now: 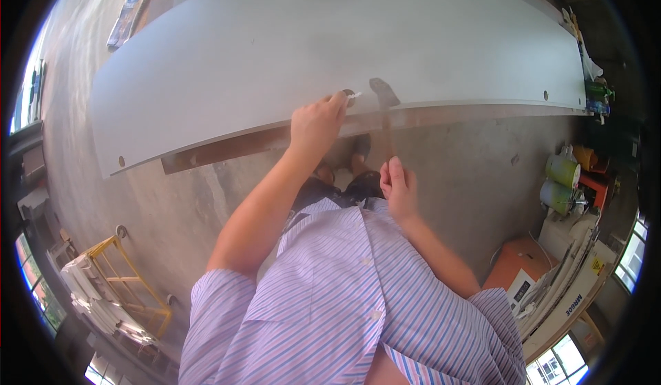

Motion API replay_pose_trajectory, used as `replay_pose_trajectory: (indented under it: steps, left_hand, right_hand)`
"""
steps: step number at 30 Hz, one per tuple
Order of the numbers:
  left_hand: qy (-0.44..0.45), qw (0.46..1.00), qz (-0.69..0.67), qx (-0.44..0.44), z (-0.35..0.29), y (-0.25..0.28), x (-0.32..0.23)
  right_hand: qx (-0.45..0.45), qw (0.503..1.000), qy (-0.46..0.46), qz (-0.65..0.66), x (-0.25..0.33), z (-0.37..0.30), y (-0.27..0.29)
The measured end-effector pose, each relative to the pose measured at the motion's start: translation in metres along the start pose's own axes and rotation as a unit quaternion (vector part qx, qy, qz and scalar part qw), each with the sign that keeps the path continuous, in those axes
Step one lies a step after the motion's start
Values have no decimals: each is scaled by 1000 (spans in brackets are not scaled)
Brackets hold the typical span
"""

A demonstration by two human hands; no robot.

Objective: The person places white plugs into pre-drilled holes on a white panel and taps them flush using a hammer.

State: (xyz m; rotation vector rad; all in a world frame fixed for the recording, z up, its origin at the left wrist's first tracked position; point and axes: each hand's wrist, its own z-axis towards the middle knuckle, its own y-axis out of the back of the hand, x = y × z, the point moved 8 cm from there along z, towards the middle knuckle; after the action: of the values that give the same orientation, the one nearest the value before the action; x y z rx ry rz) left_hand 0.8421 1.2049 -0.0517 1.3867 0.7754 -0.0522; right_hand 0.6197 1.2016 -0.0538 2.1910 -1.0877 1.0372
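Observation:
A large pale grey-blue panel (275, 47) lies flat in front of me, with round holes along its near edge. My left hand (317, 127) is at the middle of that edge, fingers closed in a pinch. A small white ridged peg (355, 95) juts out from its fingertips, over a dark round hole in the panel. My right hand (401, 186) is wrapped round the wooden handle of a hammer (384, 93). The dark hammer head is over the panel, a short way right of the peg and apart from it. The left fingertips are partly hidden behind the hand.
Brown support boards (454, 116) show beneath the panel's near edge. To the right stand green cans (563, 170) and an orange box (520, 264). A yellow wheeled frame (124, 275) with white boards stands at lower left. My feet are on the concrete floor (454, 178) below the edge.

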Motion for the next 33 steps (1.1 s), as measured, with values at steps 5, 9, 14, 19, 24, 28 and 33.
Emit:
replay_pose_trajectory:
  steps: [5, 9, 14, 19, 24, 28, 33]
  left_hand:
    - [-12, 1000, -8, -12, 2, 0, 0]
    - [-13, 1000, -18, -17, 0, 2, -1]
    - [-36, 997, -26, -65, -3, 8, -4]
    - [-36, 994, -62, -77, -3, 13, -4]
    - [-28, 994, -76, -71, -3, 14, -1]
    - [-1, 993, -94, -67, -5, 15, 5]
    - [36, 989, -121, -72, -12, 20, 12]
  right_hand:
    - [-9, 998, 53, 16, 18, 1, 0]
    - [3, 993, -54, -105, -27, 17, 2]
    - [6, 997, 56, 52, 17, 4, 5]
    - [-1, 999, 32, 41, -1, 4, 4]
    - [3, 999, 42, 22, -1, 8, 4]
    - [-11, 999, 10, -40, -8, 12, 1]
    - [-22, 996, -40, -70, -27, 12, 4]
